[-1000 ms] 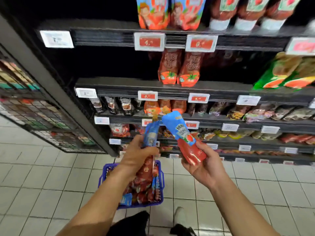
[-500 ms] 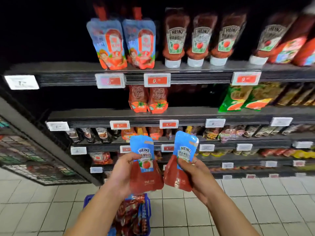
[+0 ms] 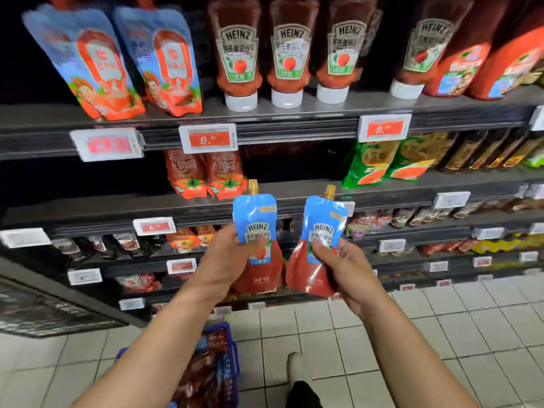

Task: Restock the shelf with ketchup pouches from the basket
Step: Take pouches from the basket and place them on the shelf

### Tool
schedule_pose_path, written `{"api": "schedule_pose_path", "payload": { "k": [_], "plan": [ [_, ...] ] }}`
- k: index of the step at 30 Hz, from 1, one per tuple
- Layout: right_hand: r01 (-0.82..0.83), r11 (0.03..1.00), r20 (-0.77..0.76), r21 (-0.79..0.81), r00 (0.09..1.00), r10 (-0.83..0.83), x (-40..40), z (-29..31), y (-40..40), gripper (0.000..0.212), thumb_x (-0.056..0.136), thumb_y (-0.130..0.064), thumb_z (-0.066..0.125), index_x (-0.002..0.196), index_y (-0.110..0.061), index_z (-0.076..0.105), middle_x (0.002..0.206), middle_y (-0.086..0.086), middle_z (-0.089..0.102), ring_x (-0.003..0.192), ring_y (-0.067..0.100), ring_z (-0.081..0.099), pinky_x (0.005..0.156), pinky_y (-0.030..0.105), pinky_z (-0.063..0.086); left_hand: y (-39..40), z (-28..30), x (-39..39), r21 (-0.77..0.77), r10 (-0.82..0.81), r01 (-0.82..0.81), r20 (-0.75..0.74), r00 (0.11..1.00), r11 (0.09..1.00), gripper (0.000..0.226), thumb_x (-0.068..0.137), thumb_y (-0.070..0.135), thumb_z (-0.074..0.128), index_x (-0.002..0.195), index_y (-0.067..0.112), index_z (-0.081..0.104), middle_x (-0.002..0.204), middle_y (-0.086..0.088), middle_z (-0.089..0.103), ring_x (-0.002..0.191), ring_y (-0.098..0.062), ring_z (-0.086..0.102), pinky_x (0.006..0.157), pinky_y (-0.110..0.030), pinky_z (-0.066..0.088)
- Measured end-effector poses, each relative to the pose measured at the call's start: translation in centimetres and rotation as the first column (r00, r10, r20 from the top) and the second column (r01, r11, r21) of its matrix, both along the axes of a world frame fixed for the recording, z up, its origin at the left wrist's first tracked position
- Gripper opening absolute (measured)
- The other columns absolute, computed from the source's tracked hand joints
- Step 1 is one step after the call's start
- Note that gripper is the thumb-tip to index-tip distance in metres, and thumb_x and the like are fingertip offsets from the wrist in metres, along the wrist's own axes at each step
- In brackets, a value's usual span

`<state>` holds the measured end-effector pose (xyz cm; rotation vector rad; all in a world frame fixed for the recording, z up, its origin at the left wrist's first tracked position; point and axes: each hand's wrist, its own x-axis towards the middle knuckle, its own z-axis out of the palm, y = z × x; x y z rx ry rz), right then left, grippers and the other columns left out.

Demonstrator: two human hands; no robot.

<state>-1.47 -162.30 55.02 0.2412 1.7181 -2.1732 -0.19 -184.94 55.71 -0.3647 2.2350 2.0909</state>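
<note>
- Head view: left hand (image 3: 226,260) with grip closed round a blue-topped, red-bottomed Heinz ketchup pouch with a gold spout (image 3: 257,240), held upright in front of the shelving.
- Right hand (image 3: 350,270) gripping a second blue-and-red Heinz spouted pouch (image 3: 316,245), thumb across its label, tilted slightly rightward; the two pouches just beside each other, whether touching cannot be told.
- Blue plastic shopping basket (image 3: 232,348) on the pale tiled floor (image 3: 426,334) below the left forearm, filled with more red pouches (image 3: 203,375), blurred.
- Dark metal shelf unit (image 3: 294,119) straight ahead, stocked on several levels.
- Top level: two large blue-and-red spouted pouches with a cartoon figure (image 3: 123,63) at left; upside-down red Heinz squeeze bottles with white caps (image 3: 287,54) beside them to the right.
- Second level: two red pouches printed with tomatoes (image 3: 206,175), standing just behind the held pouches; green and orange bags (image 3: 385,160) to the right.
- White-framed red price tags (image 3: 209,138) along the shelf edges.
- Lower levels packed with small dark and red sachets (image 3: 129,241), too blurred to tell apart.
</note>
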Motion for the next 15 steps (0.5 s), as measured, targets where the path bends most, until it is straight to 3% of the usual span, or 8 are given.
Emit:
{"api": "schedule_pose_path", "payload": {
  "k": [3,7,10,12,15],
  "plan": [
    [-0.039,0.999,0.001,0.034,0.999,0.039,-3.7,-0.3,1.9,0.021,0.096,-0.030,0.065,0.104,-0.014,0.075,0.106,0.016,0.075,0.091,0.026,0.072,0.088,0.041,0.057,1.5,0.8,-3.6,-0.047,-0.032,0.032,0.003,0.999,0.998,0.020,0.095,0.014,0.066,0.097,0.031,0.077,0.094,-0.001,0.079,0.085,-0.017,0.076,0.069,-0.027,0.060],
    [-0.088,0.993,-0.092,0.082,0.991,0.095,-8.5,0.0,3.7,0.017,0.098,-0.026,0.061,0.102,-0.018,0.075,0.103,0.012,0.076,0.091,0.023,0.072,0.089,0.043,0.057,3.1,1.9,-8.5,-0.033,0.044,-0.045,-0.030,0.999,0.998,0.015,0.098,0.012,0.061,0.102,0.021,0.072,0.092,0.001,0.079,0.077,-0.014,0.075,0.058,-0.023,0.056],
    [-0.097,0.990,-0.162,0.102,0.980,0.113,-11.9,1.0,3.7,0.015,0.099,-0.021,0.060,0.109,-0.014,0.069,0.095,0.001,0.077,0.081,0.013,0.071,0.073,0.030,0.057,3.9,2.9,-12.0,-0.091,0.152,-0.156,-0.044,0.987,0.984,0.007,0.099,0.015,0.060,0.099,0.018,0.066,0.082,0.004,0.077,0.070,-0.013,0.073,0.052,-0.026,0.055],
    [-0.116,0.983,-0.208,0.140,0.967,0.144,-13.7,1.4,3.4,0.011,0.100,-0.022,0.059,0.107,-0.016,0.066,0.081,-0.008,0.075,0.065,0.003,0.067,0.053,0.017,0.051,4.2,3.3,-13.7,-0.185,0.215,-0.214,-0.015,0.977,0.959,0.017,0.098,0.023,0.063,0.091,0.008,0.063,0.074,-0.002,0.072,0.070,-0.021,0.070,0.054,-0.034,0.056],
    [-0.124,0.970,-0.251,0.211,0.952,0.176,-16.1,1.8,3.0,0.008,0.099,-0.025,0.061,0.099,-0.018,0.065,0.070,-0.010,0.071,0.053,0.000,0.062,0.043,0.013,0.045,4.4,3.6,-15.8,-0.196,0.305,-0.291,0.048,0.951,0.937,0.024,0.095,0.019,0.064,0.082,0.000,0.069,0.079,-0.018,0.070,0.078,-0.031,0.070,0.072,-0.052,0.059]
  ]
}}
